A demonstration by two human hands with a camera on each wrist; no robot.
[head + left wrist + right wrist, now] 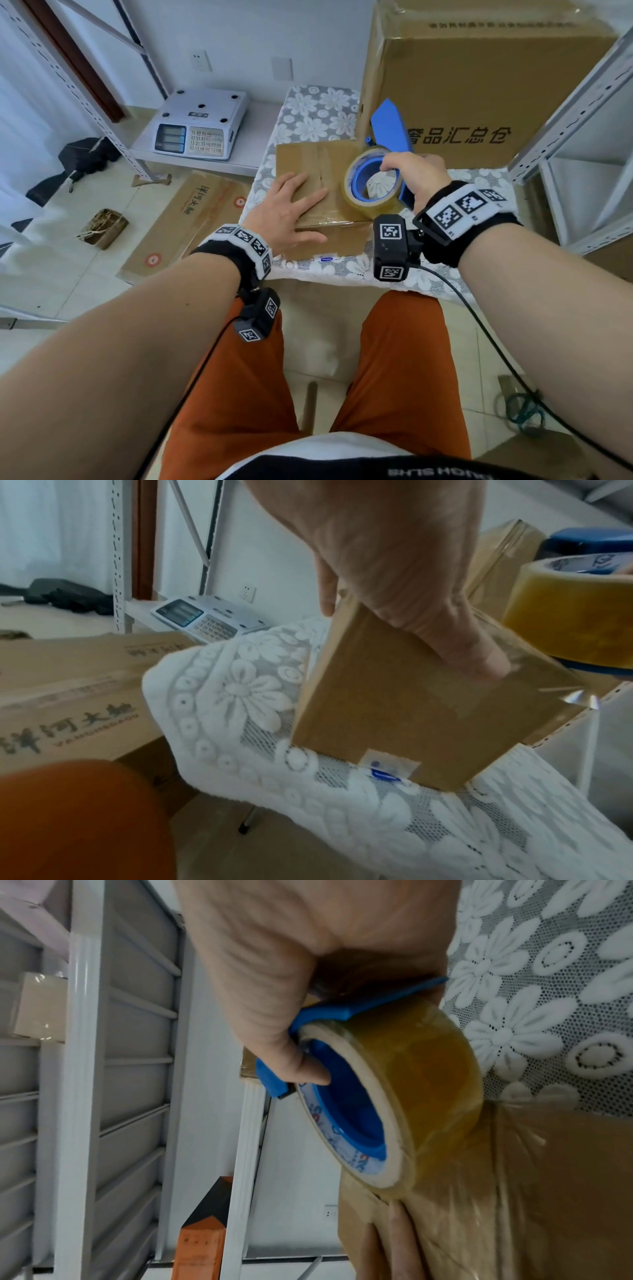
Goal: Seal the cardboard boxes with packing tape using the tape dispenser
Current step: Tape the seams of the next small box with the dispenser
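A small cardboard box (320, 161) (404, 718) (548, 1191) sits on a lace-covered stool. My left hand (291, 212) (394, 561) lies flat on its top, fingers straight, thumb over the near edge. My right hand (416, 174) (274, 988) grips the blue tape dispenser (390, 130) (329, 1012), whose roll of clear tape (373, 181) (568, 610) (428, 1096) rests on the box's right side. A strip of tape runs from the roll over the box's near edge.
A large printed cardboard box (479, 85) stands behind the stool. A white scale (202, 123) rests on a low shelf at the left. Flattened cartons (191, 219) lie on the floor. White metal racks (582, 144) stand at the right.
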